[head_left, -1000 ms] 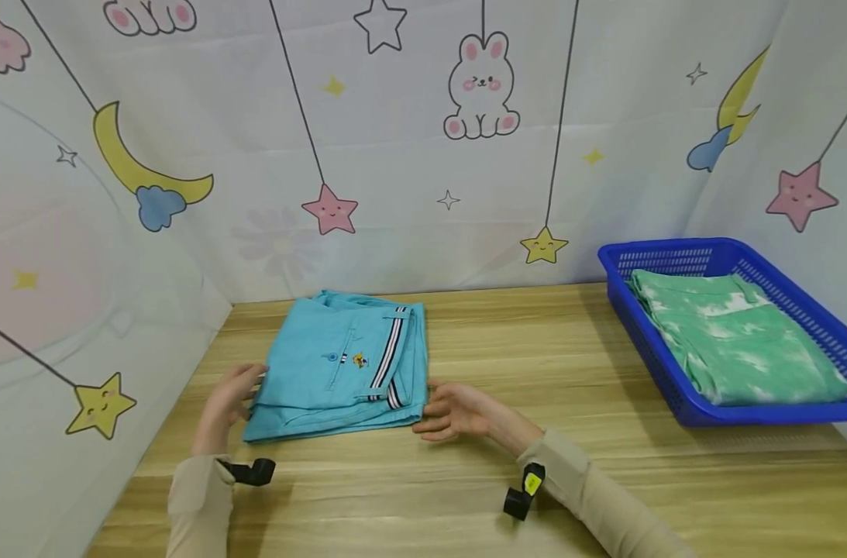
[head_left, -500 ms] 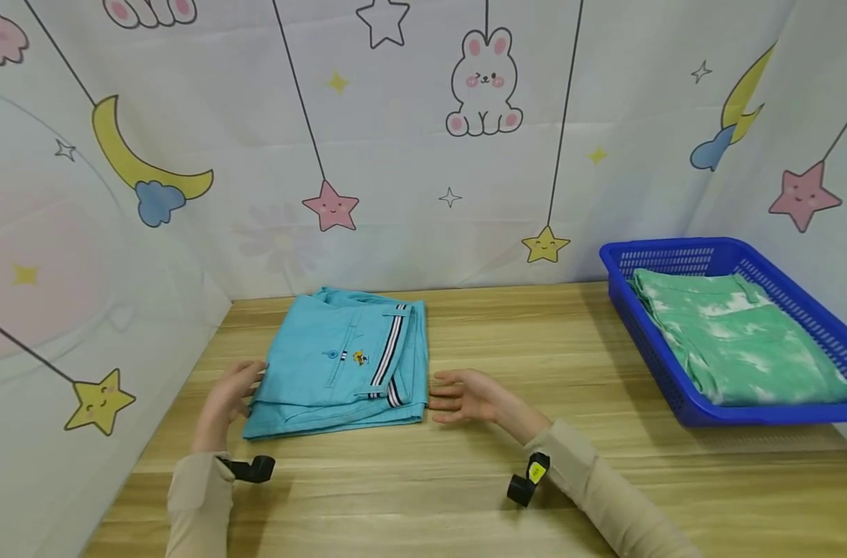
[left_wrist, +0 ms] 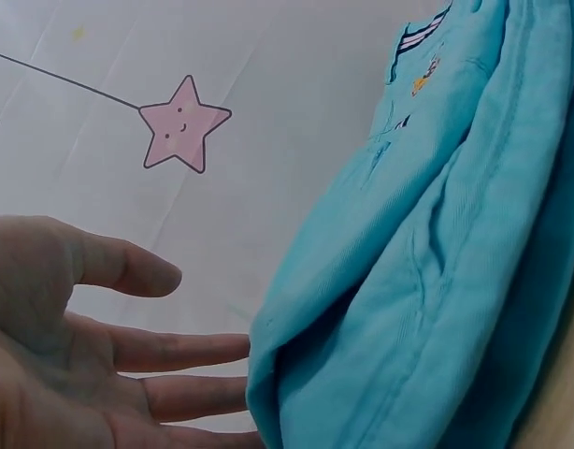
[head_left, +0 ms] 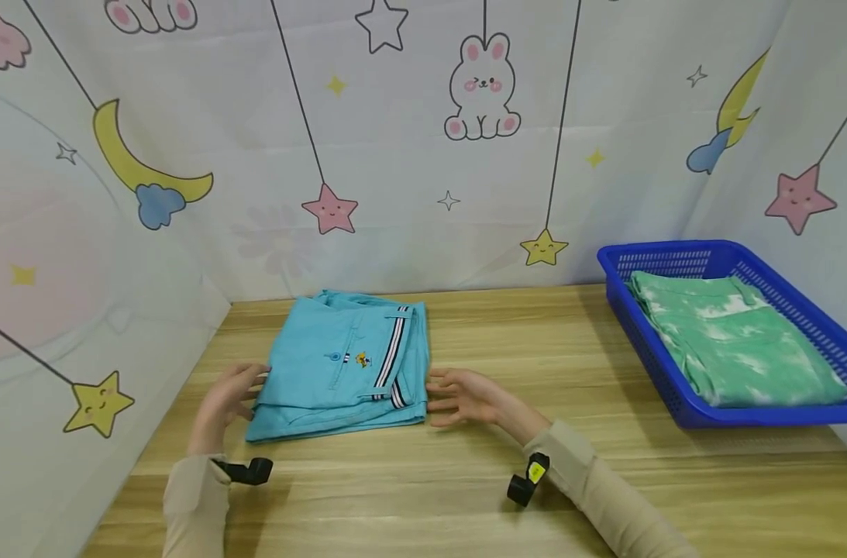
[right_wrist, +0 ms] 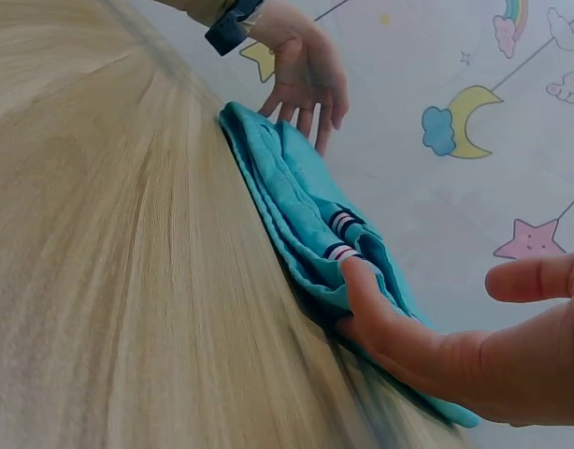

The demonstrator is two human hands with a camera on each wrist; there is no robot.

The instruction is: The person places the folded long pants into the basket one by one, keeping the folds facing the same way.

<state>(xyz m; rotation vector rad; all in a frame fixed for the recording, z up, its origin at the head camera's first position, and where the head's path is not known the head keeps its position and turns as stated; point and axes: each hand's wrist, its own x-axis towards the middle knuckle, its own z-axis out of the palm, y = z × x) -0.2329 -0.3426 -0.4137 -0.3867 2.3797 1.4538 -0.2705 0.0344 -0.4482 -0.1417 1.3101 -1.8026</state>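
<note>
Folded turquoise trousers lie flat on the wooden table, their striped waistband toward the right. At their left edge is my left hand, fingers extended and the thumb apart from the cloth. In the left wrist view the fingertips reach the fold of the trousers. My right hand is at the right edge, its fingers fairly straight and spread. The right wrist view shows a finger against the waistband side of the trousers, while the thumb stands away.
A blue plastic basket stands at the right of the wooden table. In it lies a folded green and white tie-dyed garment. A patterned white curtain hangs behind and along the left side.
The right hand first drew slightly away from the trousers' right edge, then came back to it with fingers straighter. The left hand and the trousers stay nearly in place.
</note>
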